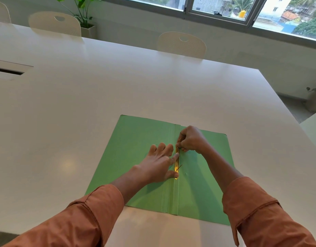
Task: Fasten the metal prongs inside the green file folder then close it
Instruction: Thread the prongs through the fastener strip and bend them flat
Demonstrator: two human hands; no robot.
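Note:
The green file folder lies open and flat on the white table, spine running toward me. A brass fastener bar sits along the spine's right side, with a thin metal prong sticking up near its lower end. My left hand is spread flat on the left flap, its index fingertip and thumb pressing on the bar. My right hand is curled at the bar's upper end, fingertips pinched on the upper prong, which is mostly hidden.
The white table stretches far to the left and back. Two white chairs stand at its far edge, with a potted plant behind. A cable slot is at the left. The table's right edge is near the folder.

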